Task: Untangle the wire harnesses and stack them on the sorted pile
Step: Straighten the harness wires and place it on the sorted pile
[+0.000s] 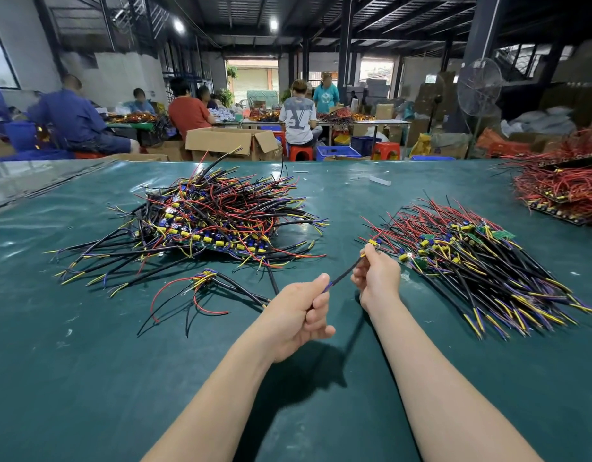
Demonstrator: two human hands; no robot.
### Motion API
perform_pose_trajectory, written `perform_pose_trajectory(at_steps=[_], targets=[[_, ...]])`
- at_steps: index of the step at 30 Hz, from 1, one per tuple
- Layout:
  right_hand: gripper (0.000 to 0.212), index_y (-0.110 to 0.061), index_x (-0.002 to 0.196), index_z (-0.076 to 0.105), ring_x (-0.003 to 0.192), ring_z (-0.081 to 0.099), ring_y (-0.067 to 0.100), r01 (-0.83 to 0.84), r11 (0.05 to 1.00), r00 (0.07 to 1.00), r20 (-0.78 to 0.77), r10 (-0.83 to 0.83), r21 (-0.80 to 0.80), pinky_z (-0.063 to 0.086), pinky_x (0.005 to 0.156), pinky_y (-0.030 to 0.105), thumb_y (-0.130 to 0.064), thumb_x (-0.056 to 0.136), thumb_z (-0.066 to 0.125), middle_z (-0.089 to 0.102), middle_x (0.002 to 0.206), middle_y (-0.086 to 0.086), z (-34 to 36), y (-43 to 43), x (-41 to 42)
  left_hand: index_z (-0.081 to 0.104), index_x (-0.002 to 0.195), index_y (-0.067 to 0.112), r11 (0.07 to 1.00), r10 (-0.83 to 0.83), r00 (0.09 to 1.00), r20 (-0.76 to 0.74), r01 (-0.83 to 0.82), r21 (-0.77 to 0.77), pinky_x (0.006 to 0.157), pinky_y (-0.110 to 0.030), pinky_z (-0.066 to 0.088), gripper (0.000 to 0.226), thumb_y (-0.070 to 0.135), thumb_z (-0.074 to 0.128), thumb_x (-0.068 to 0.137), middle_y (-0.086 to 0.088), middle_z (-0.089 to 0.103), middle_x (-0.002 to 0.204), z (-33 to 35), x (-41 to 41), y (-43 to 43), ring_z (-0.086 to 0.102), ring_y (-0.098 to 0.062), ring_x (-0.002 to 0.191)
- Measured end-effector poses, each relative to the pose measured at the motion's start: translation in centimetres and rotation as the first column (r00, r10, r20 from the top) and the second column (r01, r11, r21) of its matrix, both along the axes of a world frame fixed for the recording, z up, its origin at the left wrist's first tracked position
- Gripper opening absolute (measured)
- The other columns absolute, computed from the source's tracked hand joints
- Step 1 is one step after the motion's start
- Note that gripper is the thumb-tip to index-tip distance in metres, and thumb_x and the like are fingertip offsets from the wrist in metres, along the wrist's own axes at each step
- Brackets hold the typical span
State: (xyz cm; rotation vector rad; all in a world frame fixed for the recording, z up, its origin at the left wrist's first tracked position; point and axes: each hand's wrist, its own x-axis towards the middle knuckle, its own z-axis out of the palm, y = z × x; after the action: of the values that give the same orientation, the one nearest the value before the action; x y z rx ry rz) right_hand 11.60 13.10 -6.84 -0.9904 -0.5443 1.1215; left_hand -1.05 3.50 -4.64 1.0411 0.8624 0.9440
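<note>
I held one wire harness (347,271) clear of the tabletop (121,378), stretched between both hands just ahead of me at 12 o'clock. My left hand (301,315) had its fingers (316,303) curled round the blue-and-yellow tail end, and my right hand (376,278) pinched the black sheath just below the small yellow component (374,242), whose red leads reached toward the sorted pile (471,258) at 2 o'clock. The tangled heap (214,221) lay at 11 o'clock, with a small loose cluster (207,288) near it at 10 o'clock. As far as I could see, this harness hung free of both, so I judged the step to be straightening and laying it down. To do it well, I reckoned I should hold the sheath lightly taut, make sure the red leads snagged nothing, then carry it right and set it down parallel with its neighbours, component end away from me and coloured tails toward me. Dropped crosswise, it would likely tangle the stack again.
</note>
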Motion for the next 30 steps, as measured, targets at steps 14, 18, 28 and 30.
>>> perform_pose_trajectory(at_steps=[14,18,28,30], targets=[[0.033,-0.014,0.062,0.048,0.024,0.038,0.001,0.003,1.000,0.994,-0.108,-0.005,-0.023,0.026,0.030,0.007,-0.017,0.095,0.048,0.045,0.030,-0.006,0.3,-0.3,0.6,0.050,0.056,0.018,0.946,-0.323,0.939,-0.116,0.322,-0.029,0.056,-0.022,0.052,0.043,0.018,0.042,0.098,0.007,0.042,0.046,-0.2,-1.1,-0.3,0.035,-0.004,0.038],[0.033,-0.014,0.062,0.047,0.025,0.037,0.000,-0.052,0.998,0.999,-0.008,0.052,0.019,0.027,0.030,0.007,-0.015,0.095,0.048,0.045,0.031,-0.007,0.1,-0.4,-0.1,0.057,0.051,0.022,0.907,-0.418,0.897,-0.143,0.421,-0.015,0.060,-0.022,0.053,0.034,0.022,0.047,0.083,0.007,0.046,0.046,0.0,-1.8,-0.5,0.039,-0.004,0.040],[0.028,-0.015,0.070,0.044,0.030,0.042,0.005,-0.689,0.722,0.698,0.213,0.684,-0.061,0.033,0.034,0.009,-0.019,0.098,0.041,0.048,0.040,-0.005,3.0,-3.0,-2.7,0.065,0.083,0.013,0.997,0.078,0.942,-0.327,-0.081,0.005,0.047,-0.022,0.053,0.037,0.038,0.041,0.096,-0.003,0.067,0.076,0.2,-4.2,1.1,0.060,-0.008,0.055],[0.023,-0.015,0.075,0.047,0.034,0.049,0.008,-0.817,0.549,0.458,0.379,0.804,-0.176,0.041,0.037,0.013,-0.017,0.098,0.041,0.050,0.045,-0.003,3.3,-4.2,-4.1,0.062,0.084,0.012,0.921,0.388,0.909,-0.151,-0.381,0.074,0.048,-0.020,0.054,0.027,0.031,0.045,0.096,-0.004,0.063,0.080,0.1,-4.9,1.9,0.058,-0.010,0.062]])
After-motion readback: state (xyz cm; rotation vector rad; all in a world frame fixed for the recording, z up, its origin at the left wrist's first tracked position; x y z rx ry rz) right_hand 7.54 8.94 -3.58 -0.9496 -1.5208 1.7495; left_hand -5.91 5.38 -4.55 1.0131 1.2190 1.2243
